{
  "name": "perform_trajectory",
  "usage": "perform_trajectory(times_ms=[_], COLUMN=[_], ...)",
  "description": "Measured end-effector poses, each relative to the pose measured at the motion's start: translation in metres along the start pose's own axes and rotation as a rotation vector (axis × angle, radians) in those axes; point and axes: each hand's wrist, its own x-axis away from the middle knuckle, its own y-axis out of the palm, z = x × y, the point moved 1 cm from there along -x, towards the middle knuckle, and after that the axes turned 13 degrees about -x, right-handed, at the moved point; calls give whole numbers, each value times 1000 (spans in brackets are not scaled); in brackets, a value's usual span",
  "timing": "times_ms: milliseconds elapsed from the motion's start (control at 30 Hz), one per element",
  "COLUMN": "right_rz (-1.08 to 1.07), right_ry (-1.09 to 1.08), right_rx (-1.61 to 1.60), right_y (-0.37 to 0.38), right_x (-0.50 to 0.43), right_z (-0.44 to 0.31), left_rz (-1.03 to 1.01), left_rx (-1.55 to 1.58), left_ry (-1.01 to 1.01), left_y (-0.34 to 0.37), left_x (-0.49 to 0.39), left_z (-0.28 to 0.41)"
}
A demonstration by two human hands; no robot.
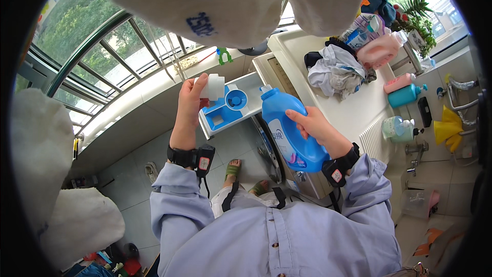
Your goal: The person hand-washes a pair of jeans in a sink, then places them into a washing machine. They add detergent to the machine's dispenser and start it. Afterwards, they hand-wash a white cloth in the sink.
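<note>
My left hand (192, 98) holds a white plastic bottle cap (213, 87) beside the pulled-out detergent drawer (251, 102) of a washing machine. The drawer has a blue insert (225, 113) with a round compartment. My right hand (313, 125) grips the handle of a blue laundry detergent bottle (286, 130). The bottle is uncapped and tilted, its white spout (265, 89) pointing towards the drawer's right side. No liquid can be seen leaving it.
A white laundry sink (330, 111) stands at the right, with crumpled clothes (338, 71) and a pink jug (380, 50) on it. Pump bottles and a faucet (415, 148) are farther right. White fabric hangs overhead. Metal window bars (119, 59) are at the left.
</note>
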Motion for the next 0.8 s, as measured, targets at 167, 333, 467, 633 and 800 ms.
perform_trajectory(times_ms=[167, 333, 467, 633, 800], right_rz=[-19, -21, -20, 11, 31], right_ry=[2, 26, 14, -22, -116], right_rx=[-27, -24, -61, -58, -138], right_y=[1, 4, 6, 6, 4], right_x=[-5, -5, -5, 0, 6], right_z=[-3, -9, -12, -12, -13], left_rz=[-8, -9, 13, 14, -7], left_rx=[24, 26, 19, 18, 26], left_ry=[7, 17, 4, -2, -8], left_y=[-4, -7, -8, -6, -2], left_x=[-2, -2, -2, -2, -2], left_z=[-3, -6, -7, -6, -3])
